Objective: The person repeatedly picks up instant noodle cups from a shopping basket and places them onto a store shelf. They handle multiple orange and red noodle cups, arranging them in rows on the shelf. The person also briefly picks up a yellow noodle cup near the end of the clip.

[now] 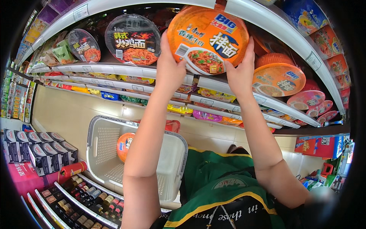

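Between my left hand (pixel 170 64) and my right hand (pixel 241 67) is a large orange instant-noodle bowl (pixel 207 40), its printed lid turned up towards me. Both hands grip its sides, fingers hidden behind it, in front of a store shelf. To its left on that shelf stand a large black noodle bowl (pixel 133 40) and a smaller black noodle bowl (pixel 84 45). On the right lies another orange noodle bowl (pixel 278 78), with pink noodle bowls (pixel 306 99) beyond it. Below my left forearm, a grey plastic basket (pixel 98 160) holds an orange noodle bowl (pixel 123 146), partly hidden by the arm.
White shelf edges (pixel 114 68) with price tags curve across the view, with bagged noodles (pixel 207 115) on lower shelves. At the lower left are boxed drink packs (pixel 48 153), a red cylindrical container (pixel 73 169) and a rack of bottles (pixel 98 197). A green apron (pixel 217 177) covers my front.
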`<state>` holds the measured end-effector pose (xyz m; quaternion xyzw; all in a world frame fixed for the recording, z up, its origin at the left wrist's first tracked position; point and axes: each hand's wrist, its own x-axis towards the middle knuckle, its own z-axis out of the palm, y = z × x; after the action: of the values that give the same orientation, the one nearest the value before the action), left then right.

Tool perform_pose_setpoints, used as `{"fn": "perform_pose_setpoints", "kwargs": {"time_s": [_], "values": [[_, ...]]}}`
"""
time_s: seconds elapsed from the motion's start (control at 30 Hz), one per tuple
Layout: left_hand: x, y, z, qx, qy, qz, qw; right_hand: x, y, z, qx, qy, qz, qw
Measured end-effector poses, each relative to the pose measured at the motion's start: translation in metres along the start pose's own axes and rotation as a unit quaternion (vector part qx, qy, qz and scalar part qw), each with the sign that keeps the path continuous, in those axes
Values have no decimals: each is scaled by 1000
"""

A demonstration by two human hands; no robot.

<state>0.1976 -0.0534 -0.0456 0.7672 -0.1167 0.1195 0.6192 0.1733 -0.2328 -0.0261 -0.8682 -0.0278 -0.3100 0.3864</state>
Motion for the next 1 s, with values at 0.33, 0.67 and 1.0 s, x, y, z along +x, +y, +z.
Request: {"fn": "perform_pose_setpoints", "kwargs": {"time_s": [0.33,0.67,1.0], "values": [[39,-13,15,166,6,-20,986,29,21,36,-12,64,51,997],[47,-29,20,163,6,9,986,30,25,44,-12,78,34,996],[38,-27,21,129,-8,-20,991,23,21,38,-15,64,62,996]]}}
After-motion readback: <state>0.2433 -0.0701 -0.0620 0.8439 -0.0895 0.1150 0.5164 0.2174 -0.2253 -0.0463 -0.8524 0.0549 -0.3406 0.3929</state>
